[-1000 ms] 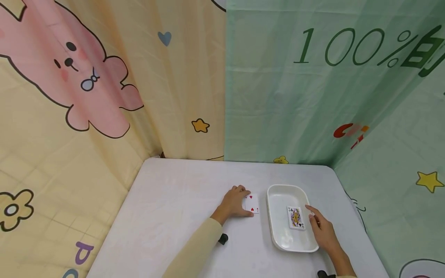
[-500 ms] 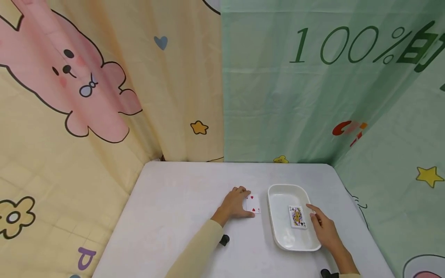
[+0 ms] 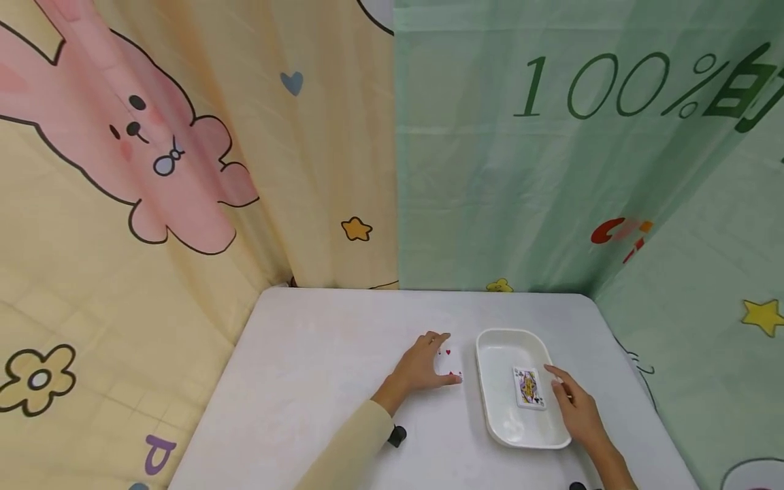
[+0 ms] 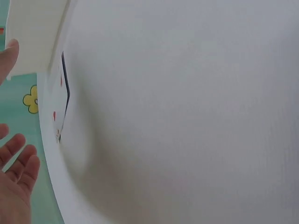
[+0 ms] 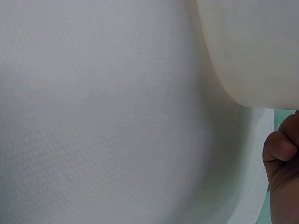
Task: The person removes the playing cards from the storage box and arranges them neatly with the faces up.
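My left hand (image 3: 422, 366) is over a white playing card (image 3: 449, 363) with red hearts, lying face up on the table. Thumb and fingers are spread wide above its near and far ends. In the left wrist view, a gap shows between the fingers (image 4: 18, 169) and the card (image 4: 57, 102). To the right stands a white tray (image 3: 499, 422), where a face card (image 3: 529, 388) lies face up on what looks like a small stack. My right hand (image 3: 577, 410) holds the tray's right rim, index finger and thumb over it, other fingers curled outside.
A white table (image 3: 331, 354) carries everything. Behind it hang a yellow curtain (image 3: 331, 150) and a green curtain (image 3: 465, 170), reaching the table's back edge. A black wrist camera (image 3: 397, 435) sits under the left forearm.
My left hand has shifted slightly right, further over the hearts card, its thumb now overlapping the near end. The right hand stays at the tray's rim. The head view has moved a little.
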`<action>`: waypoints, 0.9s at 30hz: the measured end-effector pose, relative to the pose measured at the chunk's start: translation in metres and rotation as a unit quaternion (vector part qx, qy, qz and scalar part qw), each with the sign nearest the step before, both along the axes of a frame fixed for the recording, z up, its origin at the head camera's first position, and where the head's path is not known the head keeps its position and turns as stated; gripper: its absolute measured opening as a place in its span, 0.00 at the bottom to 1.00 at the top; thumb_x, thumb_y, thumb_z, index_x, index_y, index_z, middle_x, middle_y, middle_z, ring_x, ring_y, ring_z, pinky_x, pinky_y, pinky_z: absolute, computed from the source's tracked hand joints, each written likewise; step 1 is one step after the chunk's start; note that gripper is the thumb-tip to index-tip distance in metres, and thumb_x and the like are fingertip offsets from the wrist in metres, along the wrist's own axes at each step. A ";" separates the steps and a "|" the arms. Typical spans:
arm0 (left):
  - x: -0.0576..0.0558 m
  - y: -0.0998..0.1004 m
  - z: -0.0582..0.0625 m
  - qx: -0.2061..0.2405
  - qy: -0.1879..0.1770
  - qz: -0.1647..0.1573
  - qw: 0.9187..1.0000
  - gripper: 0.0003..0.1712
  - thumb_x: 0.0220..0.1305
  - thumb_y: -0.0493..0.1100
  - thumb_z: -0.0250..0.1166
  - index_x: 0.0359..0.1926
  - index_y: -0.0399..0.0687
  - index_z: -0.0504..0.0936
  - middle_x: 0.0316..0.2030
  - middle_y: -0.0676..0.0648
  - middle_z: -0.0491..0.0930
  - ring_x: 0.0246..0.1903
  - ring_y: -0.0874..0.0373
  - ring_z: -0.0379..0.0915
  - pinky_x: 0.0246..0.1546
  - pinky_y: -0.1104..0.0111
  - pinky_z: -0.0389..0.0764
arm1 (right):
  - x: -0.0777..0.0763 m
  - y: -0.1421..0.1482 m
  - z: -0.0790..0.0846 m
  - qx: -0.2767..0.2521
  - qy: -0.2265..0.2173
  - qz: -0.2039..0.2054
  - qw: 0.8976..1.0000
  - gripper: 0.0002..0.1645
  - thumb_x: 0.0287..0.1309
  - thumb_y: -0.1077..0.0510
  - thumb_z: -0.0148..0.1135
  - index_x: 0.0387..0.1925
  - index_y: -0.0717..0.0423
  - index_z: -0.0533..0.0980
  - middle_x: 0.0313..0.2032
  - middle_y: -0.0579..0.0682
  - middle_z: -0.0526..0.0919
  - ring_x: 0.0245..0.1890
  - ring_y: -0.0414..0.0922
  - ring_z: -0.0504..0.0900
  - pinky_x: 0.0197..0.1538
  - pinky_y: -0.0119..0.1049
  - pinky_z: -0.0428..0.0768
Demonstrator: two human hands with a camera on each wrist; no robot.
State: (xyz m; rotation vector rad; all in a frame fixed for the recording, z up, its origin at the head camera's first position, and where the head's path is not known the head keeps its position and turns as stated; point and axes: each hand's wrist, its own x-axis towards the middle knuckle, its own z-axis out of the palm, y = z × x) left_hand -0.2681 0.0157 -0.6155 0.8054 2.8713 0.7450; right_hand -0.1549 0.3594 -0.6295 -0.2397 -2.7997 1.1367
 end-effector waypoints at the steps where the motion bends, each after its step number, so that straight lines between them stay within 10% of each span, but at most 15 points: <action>1: 0.002 0.004 0.002 0.004 0.008 -0.007 1.000 0.58 0.52 0.75 0.72 0.78 0.60 0.62 0.68 0.51 0.70 0.64 0.55 0.70 0.63 0.59 0.79 | 0.001 0.001 0.001 0.000 -0.003 -0.003 1.000 0.26 0.82 0.47 0.41 0.73 0.48 0.69 0.42 0.60 0.84 0.31 0.39 0.74 0.30 0.31 0.74; 8: 0.016 0.037 0.023 0.034 0.054 -0.047 0.997 0.54 0.55 0.77 0.67 0.76 0.60 0.66 0.66 0.53 0.70 0.62 0.59 0.71 0.58 0.65 0.81 | 0.003 0.006 0.002 -0.004 0.001 0.000 1.000 0.26 0.82 0.47 0.40 0.72 0.49 0.69 0.41 0.59 0.84 0.31 0.39 0.74 0.30 0.32 0.74; 21: 0.015 0.100 0.036 -0.060 0.098 -0.102 0.988 0.59 0.51 0.83 0.64 0.78 0.62 0.64 0.68 0.56 0.70 0.64 0.63 0.69 0.59 0.74 0.78 | 0.003 0.004 -0.001 -0.022 0.000 0.000 1.000 0.26 0.83 0.47 0.40 0.72 0.49 0.69 0.43 0.61 0.84 0.35 0.42 0.76 0.33 0.32 0.75; 27: 0.014 0.124 0.031 -0.095 0.094 -0.114 0.985 0.61 0.47 0.84 0.66 0.77 0.61 0.65 0.68 0.56 0.70 0.66 0.63 0.68 0.63 0.73 0.76 | 0.002 0.006 -0.001 -0.023 0.001 0.021 1.000 0.28 0.84 0.47 0.35 0.73 0.51 0.68 0.64 0.70 0.77 0.61 0.66 0.78 0.58 0.58 0.79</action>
